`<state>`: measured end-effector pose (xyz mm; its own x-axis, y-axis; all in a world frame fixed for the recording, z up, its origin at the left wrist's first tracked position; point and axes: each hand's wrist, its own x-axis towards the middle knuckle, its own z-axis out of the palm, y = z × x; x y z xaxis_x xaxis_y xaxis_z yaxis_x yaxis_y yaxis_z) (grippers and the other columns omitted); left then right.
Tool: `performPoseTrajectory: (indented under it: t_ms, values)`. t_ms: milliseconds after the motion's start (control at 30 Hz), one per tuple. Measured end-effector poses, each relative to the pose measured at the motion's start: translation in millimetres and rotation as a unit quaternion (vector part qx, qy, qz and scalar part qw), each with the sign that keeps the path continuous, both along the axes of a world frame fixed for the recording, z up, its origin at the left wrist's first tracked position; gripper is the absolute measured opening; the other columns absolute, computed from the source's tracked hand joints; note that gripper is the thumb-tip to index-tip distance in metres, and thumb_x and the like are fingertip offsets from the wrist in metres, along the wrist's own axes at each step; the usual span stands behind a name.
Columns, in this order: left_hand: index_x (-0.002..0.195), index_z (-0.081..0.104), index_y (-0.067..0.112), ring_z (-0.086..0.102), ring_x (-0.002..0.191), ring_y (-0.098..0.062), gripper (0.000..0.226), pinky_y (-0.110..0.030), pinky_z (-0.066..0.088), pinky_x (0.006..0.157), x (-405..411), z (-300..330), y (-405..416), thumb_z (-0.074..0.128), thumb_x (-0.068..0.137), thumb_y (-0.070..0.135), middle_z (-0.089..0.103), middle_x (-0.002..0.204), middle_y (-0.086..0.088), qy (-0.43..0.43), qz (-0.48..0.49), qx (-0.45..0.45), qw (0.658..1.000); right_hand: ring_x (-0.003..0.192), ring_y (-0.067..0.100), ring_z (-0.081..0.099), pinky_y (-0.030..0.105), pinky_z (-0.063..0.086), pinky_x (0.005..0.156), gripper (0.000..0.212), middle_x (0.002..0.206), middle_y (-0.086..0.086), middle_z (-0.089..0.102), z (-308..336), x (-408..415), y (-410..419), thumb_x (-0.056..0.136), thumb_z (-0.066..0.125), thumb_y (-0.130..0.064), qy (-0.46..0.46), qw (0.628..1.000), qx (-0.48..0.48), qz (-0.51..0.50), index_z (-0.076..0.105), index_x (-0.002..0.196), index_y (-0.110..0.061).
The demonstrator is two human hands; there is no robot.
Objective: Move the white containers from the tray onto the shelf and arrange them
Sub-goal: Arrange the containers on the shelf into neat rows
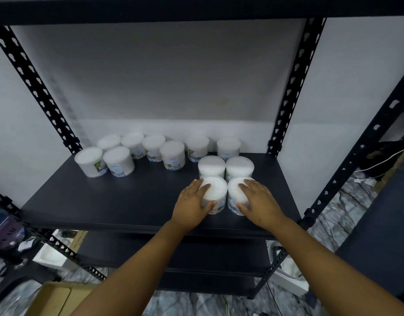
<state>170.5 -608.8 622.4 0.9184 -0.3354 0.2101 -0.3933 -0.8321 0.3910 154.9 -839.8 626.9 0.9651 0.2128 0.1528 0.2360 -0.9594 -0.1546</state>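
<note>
A dark metal shelf (109, 201) with perforated posts stands against a white wall (164, 83). Along its back, from the left, stand white round tubs (119, 161) with printed labels, lids up. Toward the right, four more sit touching in a square: the left hand (191, 201) wraps the near-left tub (217, 192), and the right hand (258, 199) wraps the near-right one (236, 191).

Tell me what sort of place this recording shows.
Probably a stockroom or storage area: a dark metal shelf on slotted black uprights, many identical white round containers on it, and an open brown cardboard box on the floor.
</note>
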Motion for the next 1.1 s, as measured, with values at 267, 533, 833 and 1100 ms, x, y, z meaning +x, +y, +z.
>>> performPoseTrajectory:
  t_ms: [267,533,833,1100]
  values:
    - [0.143,0.040,0.019,0.020,0.145,-0.020,0.055,-0.033,0.016,0.117,1,0,1,0.050,0.095,0.044,0.027,0.156,-0.005,0.004,-0.001,0.001,1.000,0.141,0.023,0.025,0.035,0.015,0.116,0.062,0.153,0.007,0.030,0,-1,0,0.092,0.052,-0.042,0.004,1.000,0.011,-0.008,0.035,0.145,-0.016]
    - [0.144,0.039,0.019,0.018,0.145,-0.021,0.056,-0.035,0.016,0.118,0,1,0,0.050,0.095,0.044,0.025,0.156,-0.005,0.012,-0.001,0.000,1.000,0.141,0.024,0.025,0.035,0.015,0.116,0.061,0.152,0.008,0.030,1,-3,0,0.092,0.053,-0.042,0.006,1.000,0.020,-0.005,0.036,0.144,-0.015]
    - [0.147,0.032,0.016,0.015,0.146,-0.022,0.064,-0.039,0.014,0.119,3,5,8,0.043,0.095,0.052,0.024,0.157,-0.007,-0.002,0.028,-0.010,1.000,0.143,0.025,0.021,0.039,0.015,0.119,0.069,0.153,0.009,0.029,7,1,16,0.090,0.045,-0.056,0.007,0.998,0.058,0.003,0.034,0.144,-0.015]
    - [0.149,0.027,0.018,0.006,0.147,-0.018,0.069,-0.038,0.005,0.119,25,5,47,0.032,0.095,0.059,0.017,0.159,-0.004,0.002,0.059,0.029,0.998,0.145,0.024,0.015,0.038,0.012,0.119,0.070,0.157,0.010,0.022,14,27,60,0.093,0.038,-0.058,0.034,0.997,0.075,-0.002,0.026,0.148,-0.016]
